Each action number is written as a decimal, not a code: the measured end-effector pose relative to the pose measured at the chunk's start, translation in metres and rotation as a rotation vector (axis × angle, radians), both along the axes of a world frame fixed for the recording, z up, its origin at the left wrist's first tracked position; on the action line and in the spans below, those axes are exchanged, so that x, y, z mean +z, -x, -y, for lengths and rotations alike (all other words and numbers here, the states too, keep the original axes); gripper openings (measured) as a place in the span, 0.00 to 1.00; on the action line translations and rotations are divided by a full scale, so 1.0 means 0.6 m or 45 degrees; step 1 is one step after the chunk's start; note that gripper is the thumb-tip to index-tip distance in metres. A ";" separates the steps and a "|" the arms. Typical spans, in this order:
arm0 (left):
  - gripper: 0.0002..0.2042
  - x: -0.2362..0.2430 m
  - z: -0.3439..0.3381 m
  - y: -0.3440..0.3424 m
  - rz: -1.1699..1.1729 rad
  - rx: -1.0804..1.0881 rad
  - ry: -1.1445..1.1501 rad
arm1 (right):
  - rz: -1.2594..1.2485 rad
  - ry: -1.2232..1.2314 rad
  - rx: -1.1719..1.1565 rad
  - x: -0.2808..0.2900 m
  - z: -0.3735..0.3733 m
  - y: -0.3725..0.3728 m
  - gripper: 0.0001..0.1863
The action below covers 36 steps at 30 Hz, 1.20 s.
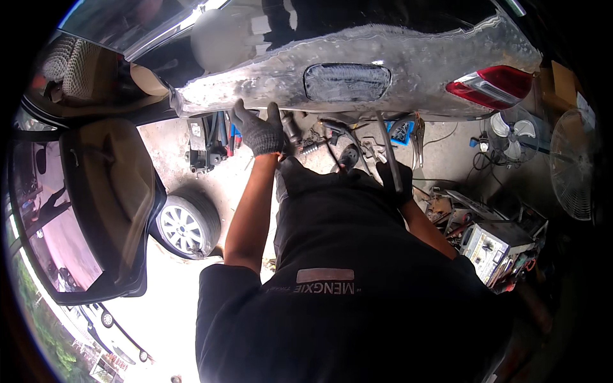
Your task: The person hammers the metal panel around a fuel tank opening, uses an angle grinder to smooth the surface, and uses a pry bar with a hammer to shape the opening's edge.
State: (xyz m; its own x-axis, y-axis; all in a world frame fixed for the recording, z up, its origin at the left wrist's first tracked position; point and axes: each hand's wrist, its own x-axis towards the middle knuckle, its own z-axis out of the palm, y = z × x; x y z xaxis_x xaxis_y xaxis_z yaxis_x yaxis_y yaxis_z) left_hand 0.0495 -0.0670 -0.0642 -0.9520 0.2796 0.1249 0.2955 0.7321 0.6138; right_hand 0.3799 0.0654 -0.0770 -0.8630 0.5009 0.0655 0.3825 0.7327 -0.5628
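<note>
In front of me is a dark car's rear side panel [421,67], its paint sanded to bare grey metal with a ragged edge. A whitish fuel door [348,83] sits shut in the panel's middle, and a red and clear tail light [495,87] is at its right end. My left hand [258,132], in a grey knit glove, has its fingers spread at the panel's lower left edge; contact is hard to tell. My right hand [405,182], in a dark glove, is closed round a long grey metal bar [387,143], whose far end reaches the panel's lower edge.
An open car door [118,198] stands at left beside a loose wheel [182,225]. Tools, a blue tray [401,132] and locking pliers [418,140] lie on the floor below the panel. Two fans [514,135] and a cluttered tool cart [504,239] are at right.
</note>
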 end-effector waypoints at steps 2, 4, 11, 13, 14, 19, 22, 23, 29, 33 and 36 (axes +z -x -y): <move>0.42 -0.006 -0.013 0.012 -0.257 -0.019 -0.001 | -0.052 0.315 -0.348 -0.019 -0.007 0.002 0.09; 0.43 -0.012 -0.025 0.017 -0.261 -0.067 -0.068 | -0.041 0.287 -0.334 -0.029 -0.026 0.009 0.12; 0.38 -0.066 -0.013 -0.083 0.739 -0.037 -0.330 | -0.137 0.220 -0.271 0.007 -0.025 0.013 0.12; 0.45 -0.036 -0.027 -0.103 0.364 -0.046 -0.100 | -0.190 0.191 -0.354 -0.018 -0.016 0.006 0.12; 0.52 -0.029 -0.038 -0.085 0.191 -0.044 -0.091 | -0.211 0.173 -0.397 -0.030 -0.014 0.003 0.13; 0.63 -0.009 -0.056 0.026 -0.668 -0.326 -0.065 | -0.498 0.539 -1.126 -0.073 -0.002 0.072 0.21; 0.64 0.005 -0.081 0.055 -0.699 -0.484 -0.060 | -0.476 -0.379 -0.998 -0.125 -0.024 0.100 0.18; 0.65 0.014 -0.091 0.058 -0.608 -0.445 -0.034 | -0.615 -0.023 -1.159 -0.128 -0.025 0.110 0.17; 0.66 0.007 -0.091 0.062 -0.609 -0.455 -0.012 | -0.910 0.451 -1.315 -0.116 -0.022 0.135 0.17; 0.66 0.007 -0.094 0.065 -0.630 -0.468 -0.027 | -0.920 0.385 -1.323 -0.135 -0.008 0.143 0.17; 0.66 0.012 -0.091 0.063 -0.623 -0.490 -0.014 | -0.891 0.364 -1.324 -0.125 0.005 0.154 0.19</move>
State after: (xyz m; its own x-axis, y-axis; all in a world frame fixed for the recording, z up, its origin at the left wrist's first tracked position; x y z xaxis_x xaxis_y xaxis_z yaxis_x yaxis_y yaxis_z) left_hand 0.0119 -0.0126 -0.0573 -0.6152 0.5874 0.5259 0.7857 0.5118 0.3474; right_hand 0.2873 0.0621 -0.1523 0.1149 0.9857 0.1234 0.2595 0.0901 -0.9615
